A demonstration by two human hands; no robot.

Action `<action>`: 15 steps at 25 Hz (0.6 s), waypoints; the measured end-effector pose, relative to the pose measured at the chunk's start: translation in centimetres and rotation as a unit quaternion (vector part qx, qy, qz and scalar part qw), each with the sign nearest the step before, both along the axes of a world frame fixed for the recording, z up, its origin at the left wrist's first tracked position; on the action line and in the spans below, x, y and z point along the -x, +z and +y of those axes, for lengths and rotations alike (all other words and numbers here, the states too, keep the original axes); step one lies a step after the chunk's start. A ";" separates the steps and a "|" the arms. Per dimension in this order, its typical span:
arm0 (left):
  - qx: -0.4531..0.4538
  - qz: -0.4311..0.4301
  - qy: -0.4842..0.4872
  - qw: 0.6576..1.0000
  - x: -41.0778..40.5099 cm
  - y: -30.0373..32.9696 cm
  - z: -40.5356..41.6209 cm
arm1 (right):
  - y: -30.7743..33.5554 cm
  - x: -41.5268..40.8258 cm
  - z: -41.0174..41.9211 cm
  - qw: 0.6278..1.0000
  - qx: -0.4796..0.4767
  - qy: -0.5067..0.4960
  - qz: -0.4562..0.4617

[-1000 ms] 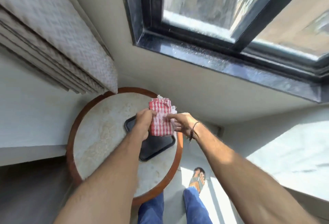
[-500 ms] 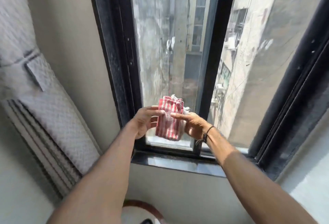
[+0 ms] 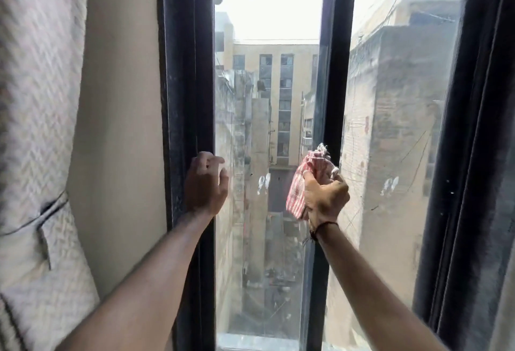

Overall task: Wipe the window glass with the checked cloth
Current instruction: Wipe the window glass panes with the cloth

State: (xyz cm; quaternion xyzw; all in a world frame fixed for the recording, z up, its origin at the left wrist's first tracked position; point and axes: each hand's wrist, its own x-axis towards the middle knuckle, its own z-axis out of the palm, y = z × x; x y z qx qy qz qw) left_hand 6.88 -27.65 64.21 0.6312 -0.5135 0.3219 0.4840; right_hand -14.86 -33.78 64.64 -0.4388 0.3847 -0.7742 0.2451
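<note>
The window glass [image 3: 267,105] fills the middle of the head view, a tall dusty pane in a black frame [image 3: 184,72]. A second pane [image 3: 401,100] lies to the right of a black middle bar [image 3: 334,72]. My right hand [image 3: 324,200] is raised in front of the glass near the middle bar, clenched around the bunched red-and-white checked cloth [image 3: 299,186]. My left hand [image 3: 206,183] holds nothing; its fingers are spread and rest at the left edge of the pane against the frame.
A pale textured curtain [image 3: 39,127] hangs at the far left beside a strip of cream wall [image 3: 119,127]. The window's right frame [image 3: 479,155] is thick and dark. Buildings show through the glass.
The view has tilted up from the round table to the window. My left hand let go of the cloth and moved left to the frame. My right hand rose with the cloth, now bunched.
</note>
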 end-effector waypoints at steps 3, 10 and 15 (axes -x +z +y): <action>-0.019 -0.097 0.041 0.994 -3.1 0.7 -2.6 | 1.9 -0.7 -2.6 0.954 0.200 -0.176 0.137; 0.006 -0.154 0.074 0.985 -6.4 -1.0 -7.3 | -1.5 -5.6 -8.2 0.866 0.324 -0.189 0.330; 0.016 -0.177 0.118 0.977 -6.6 -1.5 -7.9 | -9.2 -6.4 -7.5 0.753 0.390 -0.074 0.525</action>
